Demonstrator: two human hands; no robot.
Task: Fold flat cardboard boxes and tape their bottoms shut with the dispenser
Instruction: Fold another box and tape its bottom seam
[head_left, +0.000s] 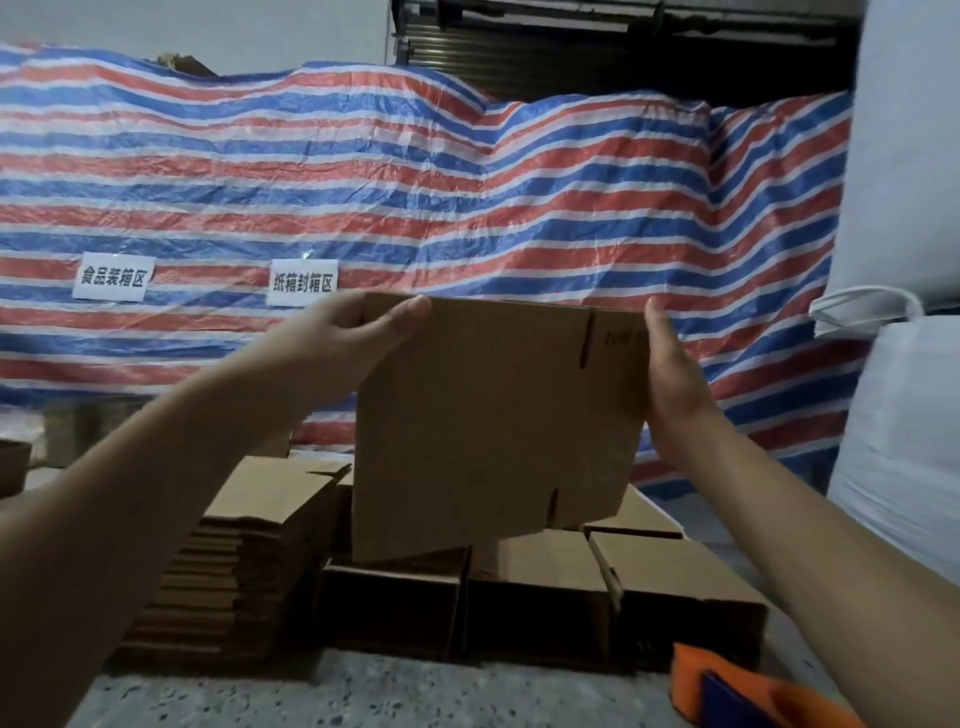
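Nearest to me, at the lower right edge of the speckled table (363, 696), lies the orange and blue tape dispenser (737, 691) — untouched, well apart from both hands. Just beyond it I see a row of folded boxes (540, 587) standing side by side, and to their left a tall stack of flat cardboard blanks (223, 566); so I judge several boxes done and many left.

Above that row I hold one flat cardboard box (493, 415) up in the air, tilted slightly. My left hand (343, 338) grips its upper left corner, thumb on the near face and fingers curled behind. My right hand (670, 374) lies straight-fingered against the right edge — pressing, not wrapped round it. This box is not yet opened out, and its bottom awaits folding and tape.

Farther back hangs a red, white and blue striped tarp (415, 197) bearing two paper signs (304, 281).
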